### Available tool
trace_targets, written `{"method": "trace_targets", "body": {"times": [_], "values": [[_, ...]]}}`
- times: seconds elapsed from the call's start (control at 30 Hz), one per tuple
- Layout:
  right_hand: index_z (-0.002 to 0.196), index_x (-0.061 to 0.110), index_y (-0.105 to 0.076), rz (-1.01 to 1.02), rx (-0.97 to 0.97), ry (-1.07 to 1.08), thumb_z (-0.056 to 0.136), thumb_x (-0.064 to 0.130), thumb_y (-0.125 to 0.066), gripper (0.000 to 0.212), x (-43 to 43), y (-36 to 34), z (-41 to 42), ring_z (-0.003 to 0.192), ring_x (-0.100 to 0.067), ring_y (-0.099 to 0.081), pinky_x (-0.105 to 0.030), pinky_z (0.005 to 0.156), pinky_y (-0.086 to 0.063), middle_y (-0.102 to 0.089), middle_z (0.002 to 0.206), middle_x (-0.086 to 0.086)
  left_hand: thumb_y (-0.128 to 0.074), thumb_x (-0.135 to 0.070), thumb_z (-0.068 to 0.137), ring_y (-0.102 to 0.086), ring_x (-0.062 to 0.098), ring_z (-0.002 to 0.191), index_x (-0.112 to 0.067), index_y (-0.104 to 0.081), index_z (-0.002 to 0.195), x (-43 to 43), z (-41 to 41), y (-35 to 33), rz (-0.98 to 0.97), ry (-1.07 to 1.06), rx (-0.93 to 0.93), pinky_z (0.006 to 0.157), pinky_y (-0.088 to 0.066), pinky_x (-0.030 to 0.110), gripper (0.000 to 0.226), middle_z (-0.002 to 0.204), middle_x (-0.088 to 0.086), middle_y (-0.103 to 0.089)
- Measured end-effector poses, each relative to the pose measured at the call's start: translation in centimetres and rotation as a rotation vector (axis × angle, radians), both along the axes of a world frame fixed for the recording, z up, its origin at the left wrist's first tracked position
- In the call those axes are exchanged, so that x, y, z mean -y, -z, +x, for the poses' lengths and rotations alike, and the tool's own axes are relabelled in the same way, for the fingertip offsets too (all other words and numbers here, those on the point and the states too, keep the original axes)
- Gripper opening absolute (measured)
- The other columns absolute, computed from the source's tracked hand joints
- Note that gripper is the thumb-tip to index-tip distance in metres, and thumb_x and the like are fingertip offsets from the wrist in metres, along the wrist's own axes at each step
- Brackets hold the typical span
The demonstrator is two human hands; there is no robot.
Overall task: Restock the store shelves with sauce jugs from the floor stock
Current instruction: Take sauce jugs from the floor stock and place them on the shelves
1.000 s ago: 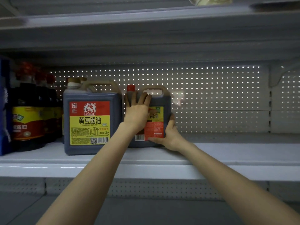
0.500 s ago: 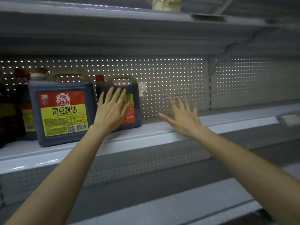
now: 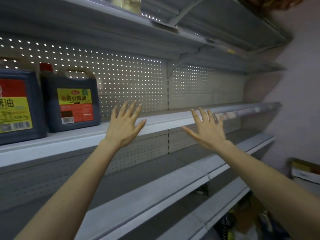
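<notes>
Both hands are raised in front of the shelf [image 3: 155,120] with fingers straight and spread, holding nothing. The left hand [image 3: 123,126] is in the air to the right of the small jug [image 3: 71,101], near it but not touching. The right hand [image 3: 207,130] is further right, well apart from both jugs, palm turned toward the shelf's front edge.

The small jug, dark with a red cap and a yellow and red label, stands upright on the shelf with its label facing out. Just beside it on its left stands a big jug [image 3: 17,108], also dark, with a red and yellow label, cut off by the picture's edge. Behind them is a back panel [image 3: 129,80] full of small holes with light showing through.

A lower shelf [image 3: 155,193] runs below the arms. At the far right, against the wall, sits a box [image 3: 304,170], too blurred to read.
</notes>
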State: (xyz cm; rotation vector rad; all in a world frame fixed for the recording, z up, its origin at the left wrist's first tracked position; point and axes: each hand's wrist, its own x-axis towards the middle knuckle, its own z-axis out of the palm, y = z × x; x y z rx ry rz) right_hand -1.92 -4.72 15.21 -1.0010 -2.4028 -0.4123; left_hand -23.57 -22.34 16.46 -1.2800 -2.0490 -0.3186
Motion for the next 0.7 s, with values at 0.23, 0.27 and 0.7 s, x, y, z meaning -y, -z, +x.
{"method": "trace_targets", "body": {"times": [0.23, 0.27, 0.7], "values": [[0.152, 0.025, 0.010, -0.030, 0.017, 0.195, 0.088, 0.072, -0.011, 0.082, -5.5, 2.2, 8.8, 0.148, -0.027, 0.002, -0.062, 0.113, 0.001, 0.006, 0.161, -0.005, 0.029, -0.070, 0.070, -0.002, 0.021, 0.148, -0.025, -0.003, 0.153, -7.3, 4.8, 2.1, -0.101, 0.150, -0.046, 0.117, 0.001, 0.047, 0.100, 0.161, 0.000, -0.007], [0.152, 0.025, 0.010, -0.040, 0.009, 0.225, 0.089, 0.071, -0.012, 0.081, -6.3, 2.5, 10.1, 0.148, -0.027, 0.001, -0.062, 0.113, 0.000, 0.005, 0.161, -0.004, 0.029, -0.071, 0.069, -0.002, 0.021, 0.148, -0.025, -0.004, 0.153, -8.5, 5.7, 2.2, -0.112, 0.170, -0.041, 0.117, 0.002, 0.047, 0.101, 0.161, 0.000, -0.007], [0.153, 0.023, 0.001, -0.132, 0.000, 0.565, 0.090, 0.069, -0.014, 0.079, -16.7, 6.0, 30.9, 0.147, -0.028, -0.004, -0.061, 0.113, -0.007, 0.001, 0.161, -0.004, 0.021, -0.067, 0.068, 0.001, 0.020, 0.148, -0.025, 0.002, 0.153, -27.4, 20.1, 5.6, -0.241, 0.370, -0.040, 0.117, 0.004, 0.048, 0.097, 0.161, 0.002, -0.005]]}}
